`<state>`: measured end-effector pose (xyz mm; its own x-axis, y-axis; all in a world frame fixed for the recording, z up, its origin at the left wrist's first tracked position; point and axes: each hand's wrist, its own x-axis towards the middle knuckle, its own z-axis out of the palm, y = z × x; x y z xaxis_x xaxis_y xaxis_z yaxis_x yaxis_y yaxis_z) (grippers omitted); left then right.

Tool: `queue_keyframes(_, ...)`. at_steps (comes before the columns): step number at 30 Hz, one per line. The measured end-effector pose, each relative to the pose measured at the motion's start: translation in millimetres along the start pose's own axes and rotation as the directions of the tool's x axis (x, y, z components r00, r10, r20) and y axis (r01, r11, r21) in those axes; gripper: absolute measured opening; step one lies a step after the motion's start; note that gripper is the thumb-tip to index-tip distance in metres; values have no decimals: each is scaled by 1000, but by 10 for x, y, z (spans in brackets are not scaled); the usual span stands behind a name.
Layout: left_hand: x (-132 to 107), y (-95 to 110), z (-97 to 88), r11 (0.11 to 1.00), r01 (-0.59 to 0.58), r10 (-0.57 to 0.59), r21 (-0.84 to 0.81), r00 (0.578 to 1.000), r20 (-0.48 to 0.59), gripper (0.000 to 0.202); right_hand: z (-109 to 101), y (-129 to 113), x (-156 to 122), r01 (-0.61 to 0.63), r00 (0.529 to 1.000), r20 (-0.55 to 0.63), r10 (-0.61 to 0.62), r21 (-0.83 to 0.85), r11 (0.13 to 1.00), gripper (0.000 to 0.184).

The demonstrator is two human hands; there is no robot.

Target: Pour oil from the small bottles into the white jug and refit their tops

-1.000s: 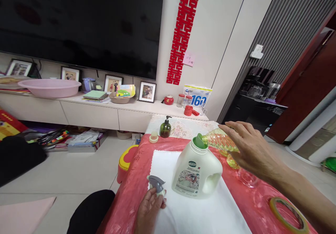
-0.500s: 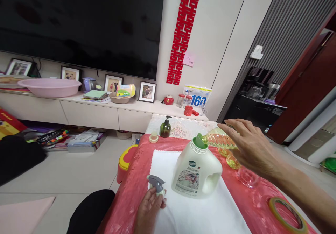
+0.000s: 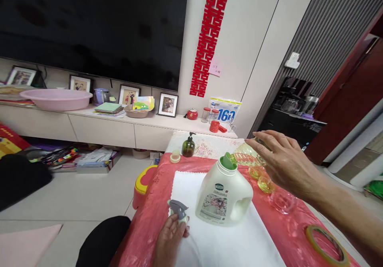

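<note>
The white plastic jug (image 3: pixel 223 199) carries a label reading, as near as can be made out, "SilkGarden", under a dark oval badge whose lettering is too small to read; it stands upright on a white cloth (image 3: pixel 233 243) with a scalloped far edge, which lies over the shiny red cover (image 3: pixel 143 223) of the table.

The right hand (image 3: pixel 283 161) grasps a clear yellow ribbed bottle (image 3: pixel 247 157), its fingers curved over the wide end; the bottle tilts down to the green spout (image 3: pixel 228 161) in the jug's mouth, and what it contains I cannot tell. The left hand (image 3: pixel 171 235) grasps a grey spray head (image 3: pixel 178 209) between thumb and fingers, beside the jug and over the cloth's left edge.

Near the table's far left corner stand a dark green pump bottle (image 3: pixel 188 147) and a pale cap (image 3: pixel 175 156); along the right edge lie round yellow pieces (image 3: pixel 266 184), a clear round dish (image 3: pixel 283 202) and, towards the near corner, a roll of tape (image 3: pixel 314 243); on the cabinet's right end, a plastic bag (image 3: pixel 226 109) shows "160" in blue.
</note>
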<state>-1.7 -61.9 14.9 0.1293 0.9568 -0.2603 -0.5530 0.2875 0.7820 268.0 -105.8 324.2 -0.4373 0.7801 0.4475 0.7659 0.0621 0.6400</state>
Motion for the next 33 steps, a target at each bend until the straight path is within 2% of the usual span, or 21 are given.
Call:
queue_keyframes(12,-33,68,34,1000,-22,21,17,999,29,57,-76,19,75,72,997,2,-72,-90,993,62)
queue_keyframes(21,3,31,-5,1000,-8,7,22,1000,30,60,-103,-34,73,106,994,5,-106,-146,984,64)
queue_keyframes(25,15,-6,-15,999,-39,39,13,999,25,58,-12,-81,-4,-19,1000,22,20,-80,997,62)
queue_keyframes(29,28,-7,6,1000,-7,7,15,1000,-6,62,49,-70,-236,-178,984,42,175,103,979,55)
queue_keyframes(31,6,30,45,1000,-1,2,15,1000,-27,63,23,-78,-406,-245,970,55,239,248,937,52)
queue_keyframes(33,-48,99,105,1000,4,-4,28,1000,-21,62,-37,-144,-593,-312,948,78,307,404,860,57)
